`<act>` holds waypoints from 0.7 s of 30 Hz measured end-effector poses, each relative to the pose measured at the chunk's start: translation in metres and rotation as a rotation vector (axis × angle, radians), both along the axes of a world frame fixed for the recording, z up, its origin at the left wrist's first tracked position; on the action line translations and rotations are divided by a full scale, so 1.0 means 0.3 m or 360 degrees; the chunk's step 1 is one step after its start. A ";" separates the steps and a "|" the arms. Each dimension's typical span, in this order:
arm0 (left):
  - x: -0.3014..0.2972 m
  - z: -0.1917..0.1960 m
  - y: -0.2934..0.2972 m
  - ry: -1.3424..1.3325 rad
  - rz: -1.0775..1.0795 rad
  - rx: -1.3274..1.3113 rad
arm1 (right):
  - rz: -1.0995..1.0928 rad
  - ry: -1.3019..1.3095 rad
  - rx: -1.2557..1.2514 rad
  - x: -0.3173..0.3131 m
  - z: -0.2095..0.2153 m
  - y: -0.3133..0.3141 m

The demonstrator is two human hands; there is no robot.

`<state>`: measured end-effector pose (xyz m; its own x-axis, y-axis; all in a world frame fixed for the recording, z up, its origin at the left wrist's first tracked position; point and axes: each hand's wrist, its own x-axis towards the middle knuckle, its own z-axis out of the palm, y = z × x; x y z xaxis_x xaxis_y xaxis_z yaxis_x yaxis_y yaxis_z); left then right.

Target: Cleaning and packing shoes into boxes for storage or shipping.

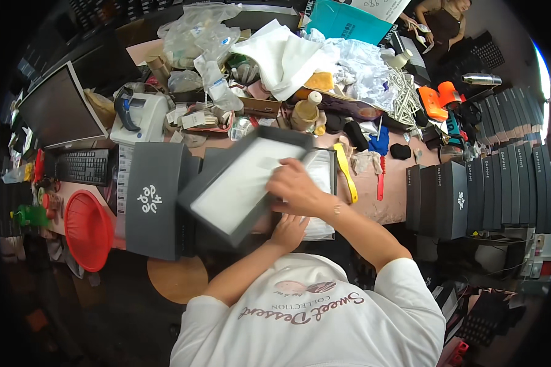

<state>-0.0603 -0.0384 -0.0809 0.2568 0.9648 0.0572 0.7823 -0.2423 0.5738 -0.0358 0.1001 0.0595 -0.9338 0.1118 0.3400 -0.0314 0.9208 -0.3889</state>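
My right hand (297, 186) is closed on the right side of a dark grey shoe box lid (209, 214). The lid is tilted, its white inside facing up, and it looks a little blurred. Below it, my left hand (288, 233) has its fingers stretched out at the left side of an open shoe box. White tissue paper (321, 227) lies in that box, partly hidden by the lid and my right forearm. To the left, a closed dark grey shoe box (152, 199) with white lettering stands beside the lid.
Dark shoe boxes (447, 199) are lined up at the right. A yellow shoehorn-like tool (346, 174) and a red-handled brush (381, 180) lie right of the open box. Left are a red basket (89, 229) and keyboard (82, 166). Clutter fills the table's back; another person (444, 27) is far right.
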 end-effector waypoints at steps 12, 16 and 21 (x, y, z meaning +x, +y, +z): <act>-0.147 -0.061 -0.085 -0.1551 0.1192 -0.0374 | -0.1990 0.0143 -0.1893 0.578 -0.542 0.153; -0.144 0.021 0.031 -0.1472 0.1136 -0.0788 | -0.1905 -0.0393 -0.1141 0.505 -0.563 0.076; -0.174 -0.213 0.067 -0.1828 0.0810 -0.0914 | -0.1929 0.0215 -0.1353 0.482 -0.627 -0.016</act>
